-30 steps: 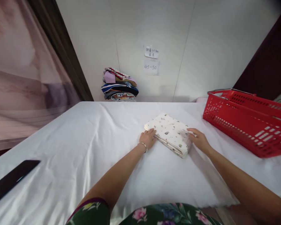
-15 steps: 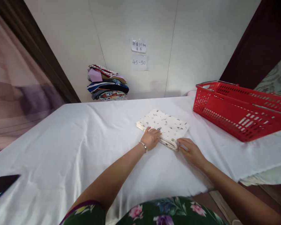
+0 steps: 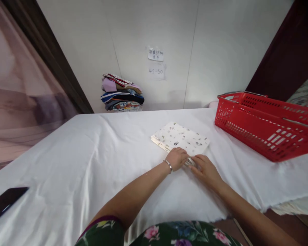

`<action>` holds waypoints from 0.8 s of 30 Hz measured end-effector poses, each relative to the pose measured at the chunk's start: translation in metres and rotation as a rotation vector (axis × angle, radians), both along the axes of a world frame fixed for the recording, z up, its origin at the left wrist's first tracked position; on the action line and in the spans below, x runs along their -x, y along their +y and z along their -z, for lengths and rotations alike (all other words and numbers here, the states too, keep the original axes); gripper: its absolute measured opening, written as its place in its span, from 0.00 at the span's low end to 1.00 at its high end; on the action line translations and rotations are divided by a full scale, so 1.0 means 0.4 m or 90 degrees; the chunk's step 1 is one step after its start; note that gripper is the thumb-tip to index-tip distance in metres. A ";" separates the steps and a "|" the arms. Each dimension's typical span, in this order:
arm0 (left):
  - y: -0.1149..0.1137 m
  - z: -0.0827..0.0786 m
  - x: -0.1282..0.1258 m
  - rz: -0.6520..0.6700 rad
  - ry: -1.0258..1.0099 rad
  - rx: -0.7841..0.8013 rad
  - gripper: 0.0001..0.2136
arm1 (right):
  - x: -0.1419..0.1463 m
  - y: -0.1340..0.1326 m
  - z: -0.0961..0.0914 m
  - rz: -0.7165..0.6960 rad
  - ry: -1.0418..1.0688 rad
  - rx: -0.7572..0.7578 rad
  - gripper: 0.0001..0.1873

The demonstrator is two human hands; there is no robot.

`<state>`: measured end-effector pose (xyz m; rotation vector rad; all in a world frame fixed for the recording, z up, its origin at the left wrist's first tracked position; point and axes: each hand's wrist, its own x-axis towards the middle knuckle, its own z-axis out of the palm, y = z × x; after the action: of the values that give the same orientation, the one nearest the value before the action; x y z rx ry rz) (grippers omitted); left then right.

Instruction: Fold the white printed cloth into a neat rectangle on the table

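A folded cream cloth with small scattered prints lies flat, its layers showing along the left edge. At its near corner my left hand, with a bracelet on the wrist, has its fingers curled over the front edge. My right hand pinches the same corner between thumb and fingers, right beside the left fingertips. A bit of rolled fold shows between the two hands. The fingers cover the rest of that corner.
A white sheet covers the table. To the right stands a red perforated basket with metal handles. A pile of folded fabrics sits against the back wall. A dark phone-like slab lies at the left.
My left hand has slid right along the cloth's front edge to the near corner, close to my right hand. My right fingers have closed further round that corner. The view has shifted slightly.
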<state>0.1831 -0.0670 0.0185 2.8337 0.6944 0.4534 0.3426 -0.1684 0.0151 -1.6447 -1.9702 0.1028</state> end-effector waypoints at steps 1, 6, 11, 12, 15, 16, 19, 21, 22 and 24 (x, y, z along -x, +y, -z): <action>0.000 0.001 -0.001 0.003 0.006 -0.012 0.11 | 0.006 0.006 0.003 0.008 -0.011 -0.002 0.13; -0.004 0.001 -0.009 0.015 0.003 -0.067 0.11 | 0.013 0.025 0.027 0.016 0.026 -0.012 0.10; -0.016 0.010 -0.005 -0.084 -0.059 -0.077 0.08 | 0.002 0.015 0.036 0.028 0.200 0.001 0.10; -0.020 0.015 -0.004 -0.107 -0.066 -0.073 0.09 | 0.001 0.012 0.034 0.036 0.231 0.004 0.10; -0.036 0.032 -0.004 -0.149 -0.081 -0.030 0.11 | 0.000 0.009 0.030 0.058 0.299 0.010 0.10; -0.042 0.036 -0.006 -0.159 -0.089 -0.009 0.11 | 0.000 0.010 0.030 0.061 0.323 0.011 0.10; -0.063 0.039 -0.017 -0.194 -0.116 0.055 0.09 | -0.004 0.017 0.035 0.060 0.408 0.006 0.08; -0.077 0.034 -0.026 -0.218 -0.115 0.106 0.08 | -0.007 0.023 0.041 0.062 0.454 0.000 0.07; -0.083 0.030 -0.031 -0.228 -0.109 0.131 0.08 | -0.009 0.025 0.044 0.065 0.468 -0.001 0.07; -0.093 0.025 -0.040 -0.249 -0.097 0.173 0.07 | -0.011 0.029 0.048 0.071 0.483 -0.003 0.06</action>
<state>0.1992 -0.1043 0.0085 2.3828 1.1828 0.5756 0.3471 -0.1567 -0.0042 -1.4160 -1.2950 0.5850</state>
